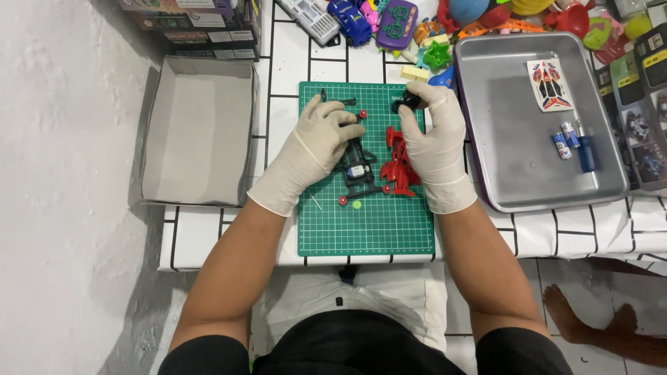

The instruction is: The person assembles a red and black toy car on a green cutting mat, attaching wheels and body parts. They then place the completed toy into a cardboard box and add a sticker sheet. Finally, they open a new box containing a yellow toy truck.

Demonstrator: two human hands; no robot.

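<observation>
Both my hands wear white gloves over a green cutting mat [368, 222]. My left hand [316, 142] rests on a black toy-car chassis [359, 172] at the mat's middle, fingers bent over its top end. My right hand [434, 132] pinches a small black wheel [408, 101] near the mat's upper right corner. A red car body shell [399, 167] lies beside the chassis, partly under my right palm. Small red parts [342, 201] and a green disc [357, 204] lie loose below the chassis.
A metal tray [514, 187] on the right holds a sticker sheet [549, 85], two batteries [565, 139] and a blue tube [587, 153]. An open grey cardboard box [198, 132] stands on the left. Colourful toys [389, 24] crowd the table's back. A bare foot [590, 326] shows lower right.
</observation>
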